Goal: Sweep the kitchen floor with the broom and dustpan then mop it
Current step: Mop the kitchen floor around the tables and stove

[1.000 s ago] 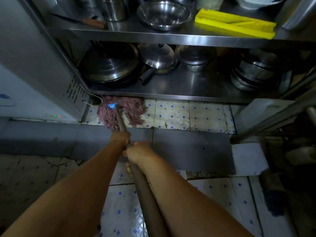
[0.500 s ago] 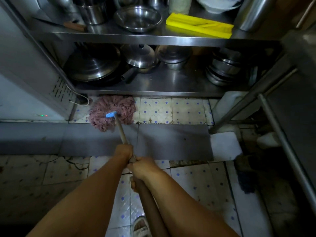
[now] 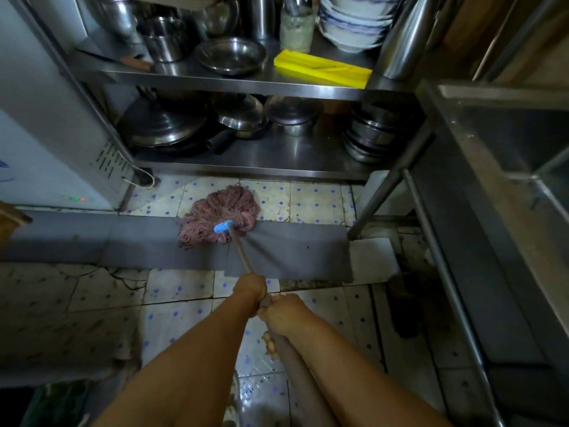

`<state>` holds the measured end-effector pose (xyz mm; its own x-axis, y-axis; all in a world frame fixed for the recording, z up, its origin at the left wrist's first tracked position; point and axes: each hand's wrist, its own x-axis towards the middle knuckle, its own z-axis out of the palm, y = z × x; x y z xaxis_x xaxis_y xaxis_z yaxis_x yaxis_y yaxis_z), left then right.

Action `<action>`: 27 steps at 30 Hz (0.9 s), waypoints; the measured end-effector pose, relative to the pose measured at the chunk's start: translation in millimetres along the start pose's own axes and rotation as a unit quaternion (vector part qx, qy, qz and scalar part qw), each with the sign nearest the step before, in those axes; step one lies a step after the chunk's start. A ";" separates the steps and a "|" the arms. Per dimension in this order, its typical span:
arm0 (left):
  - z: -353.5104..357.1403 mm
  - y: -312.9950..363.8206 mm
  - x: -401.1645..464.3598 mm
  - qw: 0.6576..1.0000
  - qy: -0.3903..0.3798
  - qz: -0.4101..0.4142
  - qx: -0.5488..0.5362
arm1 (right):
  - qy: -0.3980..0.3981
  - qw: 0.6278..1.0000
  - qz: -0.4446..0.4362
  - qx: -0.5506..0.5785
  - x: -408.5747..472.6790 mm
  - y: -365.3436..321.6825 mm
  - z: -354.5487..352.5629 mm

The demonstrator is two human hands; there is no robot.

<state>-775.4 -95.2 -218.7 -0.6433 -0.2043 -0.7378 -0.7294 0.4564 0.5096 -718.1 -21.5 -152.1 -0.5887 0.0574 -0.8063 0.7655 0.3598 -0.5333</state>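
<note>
Both hands held the mop handle; the left hand was wrapped round it in front, and the right hand gripped it just behind, fingers curled under; the two hands were almost touching. The pink mop head lay flat on the floor ahead of the hands, half on the grey strip and half on the blue-dotted tiles; past it stood a metal shelf with pots and a yellow tray higher up.
</note>
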 end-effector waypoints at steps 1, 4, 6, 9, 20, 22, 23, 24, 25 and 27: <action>1.2 -0.9 -4.4 1.000 -0.005 0.001 0.014 | -0.001 1.000 -0.002 -0.018 -1.3 1.0 0.3; -3.8 -7.5 -14.4 1.000 -0.021 0.005 0.014 | -0.029 0.999 0.031 -0.011 -8.9 2.3 3.7; -11.1 -12.9 -18.6 1.000 -0.011 0.011 0.000 | -0.050 0.998 0.043 0.011 -9.6 2.5 9.6; -26.4 -20.0 -21.1 1.000 0.019 -0.014 0.000 | -0.075 0.997 0.033 -0.004 -14.9 -5.3 20.5; -104.6 -50.6 15.1 0.993 0.091 -0.072 -0.028 | -0.171 0.982 0.010 -0.074 8.1 -60.8 79.5; -118.2 -50.9 29.0 0.990 0.102 -0.085 -0.055 | -0.186 0.980 0.017 -0.072 19.9 -75.2 89.4; -127.2 -51.2 39.4 0.988 0.110 -0.089 -0.065 | -0.192 0.978 0.018 -0.081 27.7 -84.6 96.3; -133.9 -49.7 44.8 0.986 0.114 -0.093 -0.074 | -0.197 0.976 0.011 -0.095 32.4 -91.2 100.1; -141.3 -48.0 52.8 0.984 0.121 -0.101 -0.084 | -0.203 0.973 0.007 -0.106 36.5 -100.7 103.5; -156.4 -43.4 73.1 0.979 0.122 -0.118 -0.110 | -0.213 0.970 0.017 -0.116 48.7 -122.9 109.3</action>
<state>-827.1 -265.5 -225.5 -0.4683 -0.4946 -0.7321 -0.8793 0.1792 0.4414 -812.5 -164.7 -153.7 -0.3659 -0.2995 -0.8811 0.6745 0.5670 -0.4728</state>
